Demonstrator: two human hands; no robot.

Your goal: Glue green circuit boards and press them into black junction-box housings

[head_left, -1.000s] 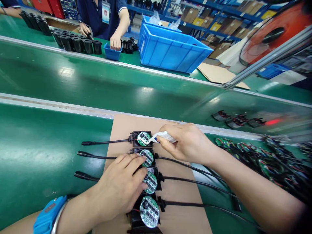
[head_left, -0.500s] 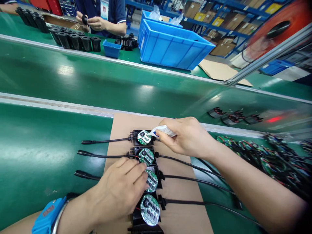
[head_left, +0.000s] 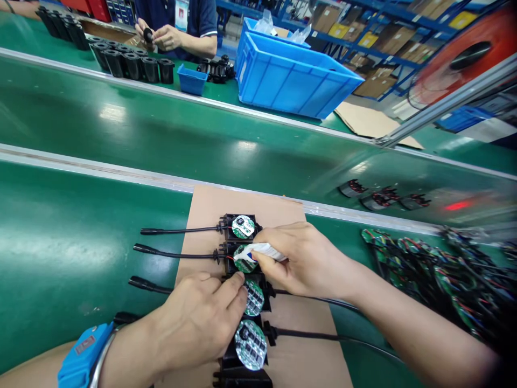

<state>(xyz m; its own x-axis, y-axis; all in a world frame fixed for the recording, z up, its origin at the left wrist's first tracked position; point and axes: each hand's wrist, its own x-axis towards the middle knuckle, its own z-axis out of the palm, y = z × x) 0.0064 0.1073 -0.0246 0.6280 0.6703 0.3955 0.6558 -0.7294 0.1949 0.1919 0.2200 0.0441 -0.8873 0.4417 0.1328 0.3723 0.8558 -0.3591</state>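
My right hand point(head_left: 301, 261) pinches a white squeeze tube point(head_left: 264, 251), its nozzle over the second round green circuit board point(head_left: 244, 264). On the farthest circuit board point(head_left: 243, 226) lies a white, curved strip of paste. My left hand point(head_left: 202, 315) is closed, fingers bent together, with fingertips against the left edge of the third circuit board point(head_left: 254, 298); its thumb and anything beneath it are hidden. The nearest circuit board point(head_left: 251, 345) shows dark square chips. These boards sit over black housings point(head_left: 238, 376) in a column on a cardboard sheet point(head_left: 307, 355).
Black cables point(head_left: 169, 255) stick out both sides of the housings. A heap of wired boards point(head_left: 424, 275) lies at right. Beyond the metal ledge point(head_left: 161, 183) stand a blue crate point(head_left: 297, 75), a small blue bin point(head_left: 192, 80) and black cylinders point(head_left: 133, 66). A co-worker's hands point(head_left: 167, 37) hold a black part.
My right hand has moved the tube from the farthest circuit board toward me, to the second one. My left hand stays nearly in place. The view has shifted slightly.
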